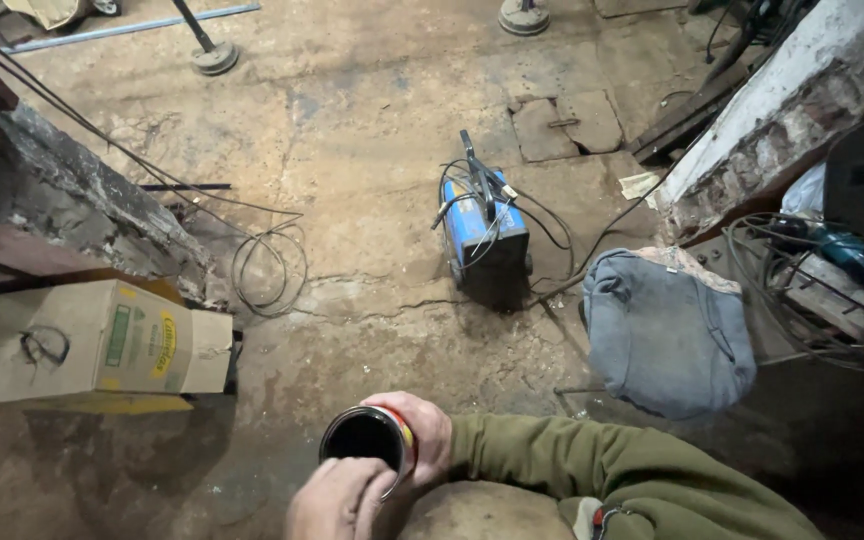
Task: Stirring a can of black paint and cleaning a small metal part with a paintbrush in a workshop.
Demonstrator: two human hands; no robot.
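Observation:
A small round tin can (367,440), open at the top and dark inside, with a red and yellow side, is held low over the dusty concrete floor (352,150). My right hand (427,430), coming out of an olive green sleeve (602,470), wraps around the can's far side. My left hand (337,500) comes up from the bottom edge, its fingers curled against the can's near rim. My knee (482,512) is just below the can.
A blue welding machine (487,235) with black cables stands ahead. A grey cloth bag (667,335) lies to its right, a cardboard box (92,345) at the left, with a cable coil (267,265) beside it. A crumbling brick wall (782,110) and tangled wires (832,290) fill the right.

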